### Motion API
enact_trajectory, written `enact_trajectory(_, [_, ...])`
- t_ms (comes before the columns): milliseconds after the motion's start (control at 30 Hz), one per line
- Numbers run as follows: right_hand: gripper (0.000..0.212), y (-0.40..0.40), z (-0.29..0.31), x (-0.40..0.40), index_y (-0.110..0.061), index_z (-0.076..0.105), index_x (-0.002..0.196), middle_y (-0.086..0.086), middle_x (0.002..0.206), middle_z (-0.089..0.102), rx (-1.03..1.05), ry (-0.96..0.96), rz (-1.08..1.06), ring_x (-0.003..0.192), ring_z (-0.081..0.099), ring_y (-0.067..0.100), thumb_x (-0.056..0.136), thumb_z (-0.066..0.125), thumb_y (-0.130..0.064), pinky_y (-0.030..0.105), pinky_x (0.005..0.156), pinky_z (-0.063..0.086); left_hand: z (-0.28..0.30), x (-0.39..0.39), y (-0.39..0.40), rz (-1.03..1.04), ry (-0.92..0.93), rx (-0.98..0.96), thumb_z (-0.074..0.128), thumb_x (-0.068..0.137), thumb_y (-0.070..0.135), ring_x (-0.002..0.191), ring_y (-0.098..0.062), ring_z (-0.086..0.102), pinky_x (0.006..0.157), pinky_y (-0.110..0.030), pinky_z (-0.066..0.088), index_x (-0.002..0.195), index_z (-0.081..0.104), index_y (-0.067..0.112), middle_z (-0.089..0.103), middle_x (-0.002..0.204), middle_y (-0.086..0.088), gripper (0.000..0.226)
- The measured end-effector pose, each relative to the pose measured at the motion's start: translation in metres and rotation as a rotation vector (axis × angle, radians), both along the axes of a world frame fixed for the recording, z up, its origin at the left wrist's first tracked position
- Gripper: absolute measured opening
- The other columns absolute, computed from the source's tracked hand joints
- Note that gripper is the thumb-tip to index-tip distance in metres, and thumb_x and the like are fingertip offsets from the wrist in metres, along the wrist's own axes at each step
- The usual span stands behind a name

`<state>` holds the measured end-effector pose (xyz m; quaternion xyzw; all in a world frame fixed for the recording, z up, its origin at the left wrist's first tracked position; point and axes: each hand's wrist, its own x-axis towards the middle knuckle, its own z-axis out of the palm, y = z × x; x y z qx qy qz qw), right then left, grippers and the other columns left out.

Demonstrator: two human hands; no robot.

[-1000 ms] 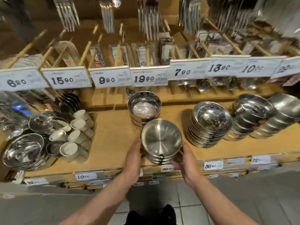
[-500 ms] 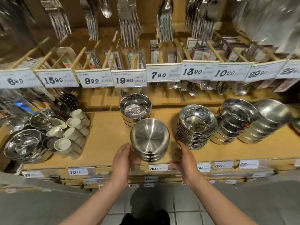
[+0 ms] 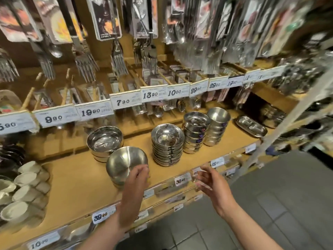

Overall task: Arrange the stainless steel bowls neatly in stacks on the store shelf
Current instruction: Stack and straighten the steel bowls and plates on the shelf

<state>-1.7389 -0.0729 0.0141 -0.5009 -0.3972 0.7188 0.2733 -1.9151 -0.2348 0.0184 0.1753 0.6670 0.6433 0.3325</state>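
Left hand: the left hand is hovering right in front of the short bowl stack, fingers loosely curled by the top rim, gripping nothing that I can make out; whether a fingertip is brushing the rim I cannot tell.
Right hand: the right hand is hanging in the air off the shelf's front edge, fingers spread and relaxed, holding nothing.
Short bowl stack: a few brushed steel bowls are nesting near the front of the wooden shelf, the top one showing a dull satin inside with a soft glare.
Straight-sided bowls: just behind, a low stack of straight-sided bowls is sitting, mirror-bright inside.
Shallow dishes: to the right, a taller pile of shallow dishes is standing fairly even.
Leaning stacks: further right, two stacks of deeper bowls are leaning side by side, touching, some with dark stickers.
Tray: a divided steel tray is lying beyond them.
Around: white cups are lying at the left; price tags are lining the rail above; packaged forks are hanging overhead.
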Motion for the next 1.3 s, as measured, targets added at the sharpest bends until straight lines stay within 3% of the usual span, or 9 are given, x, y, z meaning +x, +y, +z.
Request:
enact_trajectory(133, [0.034, -0.011, 0.007, 0.031, 0.002, 0.066, 0.102, 0.003, 0.087, 0.061, -0.011, -0.018, -0.047, 0.077, 0.062, 0.015, 0.104, 0.049, -0.027, 0.032, 0.077, 0.052, -0.002, 0.015, 0.011, -0.039, -0.03, -0.057, 0.053, 0.104, 0.024, 0.107, -0.016, 0.064, 0.085, -0.031, 0.053, 0.103, 0.067, 0.028, 0.066, 0.115, -0.003, 0.015])
enact_trajectory(233, [0.024, -0.028, 0.007, 0.058, -0.013, 0.071, 0.105, 0.001, 0.084, 0.06, -0.017, -0.001, -0.145, 0.071, 0.059, 0.013, 0.102, 0.053, -0.028, 0.03, 0.071, 0.053, -0.005, 0.028, 0.018, -0.112, -0.046, -0.084, 0.053, 0.104, 0.027, 0.106, -0.016, 0.064, 0.082, -0.03, 0.053, 0.107, 0.066, 0.025, 0.066, 0.116, -0.002, 0.013])
enact_trajectory(400, [0.021, -0.045, 0.009, 0.074, -0.024, 0.071, 0.082, -0.003, 0.074, 0.057, -0.01, 0.02, -0.182, 0.062, 0.055, 0.011, 0.098, 0.059, -0.031, 0.026, 0.062, 0.056, 0.001, 0.037, 0.02, -0.146, -0.104, -0.066, 0.054, 0.104, 0.019, 0.105, -0.016, 0.064, 0.08, -0.028, 0.053, 0.103, 0.065, 0.023, 0.067, 0.114, -0.005, 0.012])
enact_trajectory(500, [0.018, -0.053, 0.008, 0.069, -0.019, 0.069, 0.09, -0.005, 0.07, 0.059, -0.008, 0.023, -0.179, 0.063, 0.055, 0.011, 0.098, 0.057, -0.03, 0.024, 0.057, 0.055, 0.001, 0.034, 0.014, -0.158, -0.102, -0.051, 0.053, 0.105, 0.019, 0.107, -0.017, 0.064, 0.085, -0.03, 0.054, 0.105, 0.065, 0.023, 0.067, 0.116, -0.007, 0.012])
enact_trajectory(633, [0.024, -0.062, 0.005, 0.056, -0.015, 0.07, 0.109, -0.002, 0.081, 0.066, 0.02, -0.005, -0.142, 0.076, 0.065, 0.013, 0.101, 0.053, -0.03, 0.03, 0.066, 0.054, 0.003, 0.026, 0.0, -0.124, -0.15, -0.039, 0.053, 0.105, 0.02, 0.112, -0.019, 0.063, 0.09, -0.034, 0.054, 0.111, 0.065, 0.02, 0.066, 0.121, -0.008, 0.013])
enact_trajectory(733, [0.026, -0.064, 0.005, 0.041, -0.013, 0.068, 0.115, -0.001, 0.083, 0.063, 0.022, 0.012, -0.084, 0.072, 0.063, 0.011, 0.103, 0.05, -0.028, 0.029, 0.066, 0.056, 0.007, 0.02, -0.007, -0.115, -0.219, -0.027, 0.054, 0.105, 0.024, 0.117, -0.019, 0.061, 0.1, -0.043, 0.054, 0.112, 0.063, 0.023, 0.063, 0.127, -0.006, 0.012])
enact_trajectory(833, [0.027, -0.066, 0.005, 0.023, -0.015, 0.069, 0.116, -0.004, 0.079, 0.067, 0.019, 0.008, -0.024, 0.071, 0.065, 0.009, 0.104, 0.049, -0.028, 0.03, 0.068, 0.056, 0.01, 0.018, -0.012, -0.132, -0.256, -0.03, 0.054, 0.105, 0.031, 0.122, -0.019, 0.058, 0.105, -0.048, 0.051, 0.113, 0.059, 0.031, 0.06, 0.131, -0.002, 0.01])
enact_trajectory(967, [0.029, -0.064, 0.007, 0.003, -0.016, 0.068, 0.12, -0.002, 0.085, 0.068, 0.011, 0.004, 0.04, 0.084, 0.065, 0.015, 0.105, 0.048, -0.03, 0.034, 0.076, 0.055, 0.009, 0.014, -0.021, -0.127, -0.287, -0.021, 0.054, 0.104, 0.038, 0.117, -0.011, 0.059, 0.102, -0.043, 0.053, 0.118, 0.058, 0.035, 0.059, 0.132, 0.002, 0.015])
enact_trajectory(1300, [0.026, -0.05, -0.006, -0.03, -0.015, 0.069, 0.116, 0.007, 0.101, 0.068, -0.021, 0.008, 0.09, 0.093, 0.066, 0.019, 0.102, 0.054, -0.031, 0.034, 0.071, 0.056, 0.0, 0.005, -0.02, -0.062, -0.303, -0.014, 0.054, 0.104, 0.032, 0.12, -0.013, 0.058, 0.101, -0.042, 0.052, 0.119, 0.059, 0.032, 0.061, 0.131, 0.002, 0.016])
